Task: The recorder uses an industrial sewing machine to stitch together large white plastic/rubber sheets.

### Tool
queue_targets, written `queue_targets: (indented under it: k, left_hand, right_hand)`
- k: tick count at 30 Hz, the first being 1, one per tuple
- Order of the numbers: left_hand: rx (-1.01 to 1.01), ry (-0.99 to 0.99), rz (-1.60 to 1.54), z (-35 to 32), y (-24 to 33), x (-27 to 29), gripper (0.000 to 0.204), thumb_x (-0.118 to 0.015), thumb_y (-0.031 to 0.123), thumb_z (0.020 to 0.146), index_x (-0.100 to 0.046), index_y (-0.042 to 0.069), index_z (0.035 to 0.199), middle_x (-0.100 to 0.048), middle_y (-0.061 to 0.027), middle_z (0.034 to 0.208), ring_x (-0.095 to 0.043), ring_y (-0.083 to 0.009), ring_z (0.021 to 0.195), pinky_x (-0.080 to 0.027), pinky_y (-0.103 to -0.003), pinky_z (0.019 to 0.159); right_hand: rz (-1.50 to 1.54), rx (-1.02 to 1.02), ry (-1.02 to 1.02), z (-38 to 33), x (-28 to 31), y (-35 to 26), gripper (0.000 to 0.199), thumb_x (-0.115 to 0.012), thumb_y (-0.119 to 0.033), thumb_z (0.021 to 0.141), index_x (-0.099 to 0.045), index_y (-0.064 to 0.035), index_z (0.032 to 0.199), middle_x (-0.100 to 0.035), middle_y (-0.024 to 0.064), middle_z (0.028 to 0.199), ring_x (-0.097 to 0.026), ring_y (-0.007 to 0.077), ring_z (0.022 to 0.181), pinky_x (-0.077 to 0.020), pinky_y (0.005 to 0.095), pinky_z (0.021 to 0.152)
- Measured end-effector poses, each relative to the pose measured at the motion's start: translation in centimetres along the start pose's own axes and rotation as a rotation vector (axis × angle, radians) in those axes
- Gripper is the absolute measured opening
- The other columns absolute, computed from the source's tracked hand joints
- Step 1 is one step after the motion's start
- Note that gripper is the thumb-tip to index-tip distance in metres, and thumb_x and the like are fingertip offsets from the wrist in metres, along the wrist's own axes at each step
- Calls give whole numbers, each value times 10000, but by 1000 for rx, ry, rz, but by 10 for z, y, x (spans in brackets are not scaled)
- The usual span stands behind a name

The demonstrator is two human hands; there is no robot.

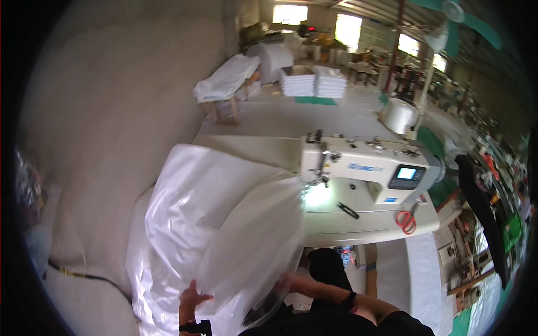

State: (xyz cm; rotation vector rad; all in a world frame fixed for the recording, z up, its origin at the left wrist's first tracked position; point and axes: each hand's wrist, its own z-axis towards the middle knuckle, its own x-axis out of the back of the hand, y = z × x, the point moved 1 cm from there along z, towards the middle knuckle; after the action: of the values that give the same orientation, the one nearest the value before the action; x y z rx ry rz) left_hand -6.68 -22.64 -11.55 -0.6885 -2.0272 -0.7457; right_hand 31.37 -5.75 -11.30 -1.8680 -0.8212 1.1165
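A large, glossy white plastic sheet (185,190) drapes over the left end of the sewing table and hangs down toward me. Its upper right corner runs in by the needle of a white sewing machine (358,162), where a lamp glows. My left hand (194,295) lies on the lower part of the sheet, fingers apart. At the sheet's right edge is my right hand (284,283), blurred, its fingers partly covered by the translucent plastic. Black thread snips (348,210) and red-handled scissors (406,221) rest on the white tabletop (336,228), right of the needle.
A white thread cone (399,116) stands behind the machine. Stacked white bundles (329,82) and a sheet-covered stand (230,78) are farther back. A green fan (454,14) hangs at upper right. A black cable (92,275) runs along the left.
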Motion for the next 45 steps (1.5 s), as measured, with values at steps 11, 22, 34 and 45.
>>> queue_targets:
  k: [11, 22, 34, 45]
  left_hand:
    - [-162, 1202, 141, 4, -33, 221, 41, -506, 17, 766, -531, 4, 735, -567, -140, 578, -560, -280, 480, -417, -399, 458]
    - [-380, 488, 556, 124, 132, 376, 640, -560, 338, 869, -340, -15, 1355, -388, -219, 1370, -369, -355, 1272, -283, -373, 1067]
    - [-288, 437, 252, 196, 207, 194, 677, -380, 637, 846, -271, 294, 1419, -193, -41, 1504, -120, -315, 1387, -54, -593, 1063]
    - [-462, 532, 300, 220, 193, 199, 640, -394, 572, 875, -312, 215, 1401, -293, -49, 1462, -237, -290, 1354, -129, -525, 1086]
  right_hand:
    - [-113, -85, 192, 4, -35, -7, 231, -446, -96, 875, -589, -26, 1043, -641, 50, 973, -592, 143, 934, -462, 267, 806]
    - [-76, 70, -208, -2, -35, -32, 624, -596, -263, 871, -310, -31, 1375, -447, 117, 1314, -419, 207, 1214, -338, 332, 1012]
    - [-582, 112, 128, 69, -43, -51, 718, -696, -441, 747, -452, -1, 1259, -510, 179, 1238, -488, 263, 1139, -375, 362, 959]
    - [-330, -55, -354, 39, -59, -4, 390, -567, -318, 883, -594, -8, 1118, -664, 81, 968, -627, 179, 869, -476, 296, 815]
